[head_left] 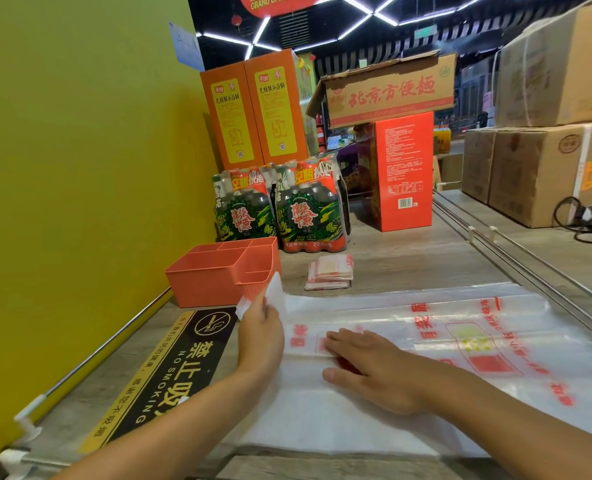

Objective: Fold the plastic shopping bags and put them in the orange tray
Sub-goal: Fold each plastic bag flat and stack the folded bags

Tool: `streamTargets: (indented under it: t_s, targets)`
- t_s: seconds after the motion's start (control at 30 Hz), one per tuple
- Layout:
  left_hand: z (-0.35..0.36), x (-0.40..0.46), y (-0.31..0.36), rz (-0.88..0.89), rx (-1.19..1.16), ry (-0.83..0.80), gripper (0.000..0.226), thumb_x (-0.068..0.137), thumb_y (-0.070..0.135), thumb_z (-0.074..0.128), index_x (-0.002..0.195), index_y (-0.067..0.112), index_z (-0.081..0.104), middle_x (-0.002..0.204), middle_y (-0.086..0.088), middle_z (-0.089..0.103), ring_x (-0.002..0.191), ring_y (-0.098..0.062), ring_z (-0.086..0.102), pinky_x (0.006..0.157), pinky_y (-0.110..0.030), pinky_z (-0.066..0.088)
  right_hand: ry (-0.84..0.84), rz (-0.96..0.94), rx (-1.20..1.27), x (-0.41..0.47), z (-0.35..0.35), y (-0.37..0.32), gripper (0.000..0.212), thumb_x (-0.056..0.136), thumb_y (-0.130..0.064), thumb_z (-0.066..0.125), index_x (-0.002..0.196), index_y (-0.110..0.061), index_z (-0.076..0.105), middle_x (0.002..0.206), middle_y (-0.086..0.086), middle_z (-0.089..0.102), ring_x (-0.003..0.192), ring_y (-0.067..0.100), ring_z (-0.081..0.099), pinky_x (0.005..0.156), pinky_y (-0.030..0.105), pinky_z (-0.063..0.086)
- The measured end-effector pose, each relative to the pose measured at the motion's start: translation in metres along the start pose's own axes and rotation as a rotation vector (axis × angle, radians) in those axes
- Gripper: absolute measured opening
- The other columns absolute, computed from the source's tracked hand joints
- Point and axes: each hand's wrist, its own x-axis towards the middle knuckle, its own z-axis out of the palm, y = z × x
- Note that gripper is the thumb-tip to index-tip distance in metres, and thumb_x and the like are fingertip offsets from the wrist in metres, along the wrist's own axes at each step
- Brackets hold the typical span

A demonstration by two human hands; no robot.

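A raised corner of the plastic shopping bag point(374, 407) is pinched by the left hand point(260, 336). The right hand point(374, 370) is laid flat, fingers point(343, 339) released, pressing the bag onto the tabletop point(408, 258). The orange tray point(218, 275) stands just beyond; folded bags point(329, 272) lie beside it.

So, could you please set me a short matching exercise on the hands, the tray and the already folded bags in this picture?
Things:
1. left hand
2. right hand
3. orange tray
4. folded bags

States or places:
A. lies flat, pressing on the spread plastic bag
B. stacked on the counter in front of the bottle packs
C. pinches a lifted white corner of the bag
D. stands beside the yellow wall, holding no bags

Pairs: 1-C, 2-A, 3-D, 4-B
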Motion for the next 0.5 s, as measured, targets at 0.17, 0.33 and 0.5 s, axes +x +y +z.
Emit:
streamTargets:
  t_s: [0.17,0.33,0.5]
  targets:
    - [0.005,-0.005,-0.026,0.372,0.422,-0.542,0.044,0.107,0.017,0.038,0.147,0.034,0.043,0.160,0.010,0.033,0.149,-0.010,0.028,0.120,-0.023,0.022,-0.012,-0.002,0.029,-0.001,-0.004,-0.002,0.063,0.106,-0.053,0.029,0.161,-0.025,0.015,0.166,-0.012,0.012,0.153,0.009,0.005,0.114,0.018,-0.007]
    - [0.010,-0.008,-0.035,0.481,0.849,-0.676,0.059,0.108,0.039,0.029,0.161,0.025,0.007,0.169,0.007,0.002,0.154,-0.006,-0.006,0.124,-0.027,-0.007,0.000,0.065,0.058,0.000,-0.009,0.010,0.055,0.101,-0.057,0.043,0.145,-0.023,0.046,0.145,-0.005,0.046,0.137,0.020,0.039,0.117,0.040,0.030]
    - [0.009,-0.008,-0.032,0.465,0.974,-0.777,0.066,0.106,0.051,0.022,0.160,0.024,-0.006,0.168,0.006,-0.013,0.151,-0.007,-0.019,0.124,-0.031,-0.011,0.084,0.088,-0.001,-0.005,-0.021,0.014,0.075,0.100,-0.055,0.049,0.160,-0.023,0.020,0.166,-0.009,0.016,0.153,0.012,0.016,0.120,0.024,0.014]
